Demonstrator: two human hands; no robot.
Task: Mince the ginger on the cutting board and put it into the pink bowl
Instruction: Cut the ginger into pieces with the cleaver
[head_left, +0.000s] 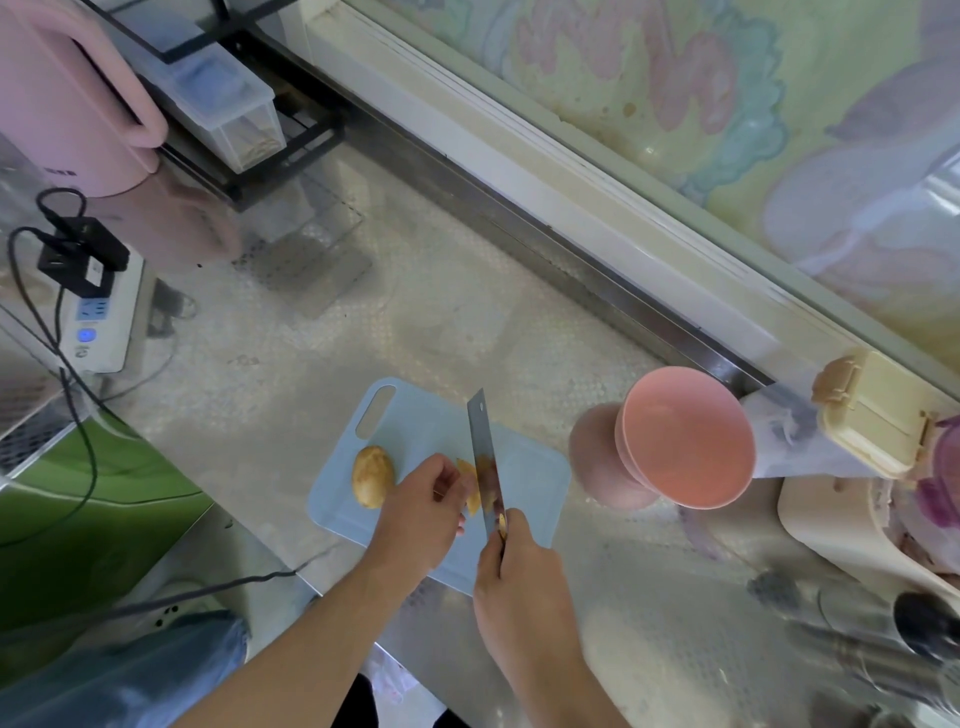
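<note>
At lower centre of the frame, the right hand grips the knife handle, blade edge down on the ginger on the cutting board. The left hand, fingers curled, pins the slices. Hazard: fingertips sit beside the blade; slippage risks a cut. The pink bowl stands at right on the desk.

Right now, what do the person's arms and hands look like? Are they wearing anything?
Both forearms are bare, with no sleeves showing up to the picture's edge. The left hand and the right hand wear no gloves, and I see no rings, watch or bracelet. No cables or markings are on them.
</note>
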